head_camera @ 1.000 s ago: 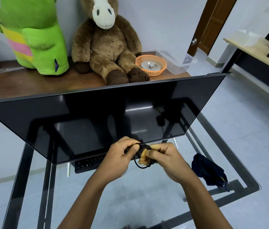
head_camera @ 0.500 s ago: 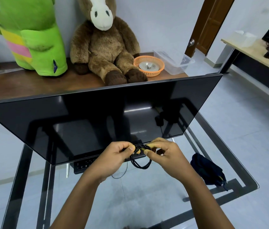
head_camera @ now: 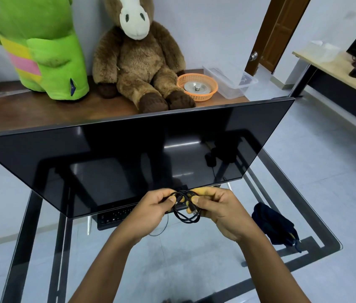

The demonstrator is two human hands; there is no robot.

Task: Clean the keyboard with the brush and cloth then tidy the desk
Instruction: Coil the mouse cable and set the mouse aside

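Observation:
My left hand (head_camera: pixel 150 209) and my right hand (head_camera: pixel 220 209) meet above the glass desk (head_camera: pixel 194 259), both pinching a coiled black cable (head_camera: pixel 186 212) whose loops hang between them. A USB plug shows at my right thumb. A thin strand of the cable trails down toward the glass. The black keyboard (head_camera: pixel 113 216) lies under the monitor's lower edge, mostly hidden by the screen and my left hand. A dark blue cloth (head_camera: pixel 275 226) is bunched on the desk to the right. No brush is visible.
A large dark monitor (head_camera: pixel 129 158) leans over the desk's far half. Behind it a wooden table (head_camera: pixel 8 112) carries a green plush toy (head_camera: pixel 41 47), a brown plush horse (head_camera: pixel 137 62), an orange basket (head_camera: pixel 197 85) and a clear plastic box (head_camera: pixel 229 82). Another desk (head_camera: pixel 336 71) stands far right.
The hands have stayed over the keyboard's right end, working the cable; its loops now hang lower between the fingers and the plug end shows at the right thumb.

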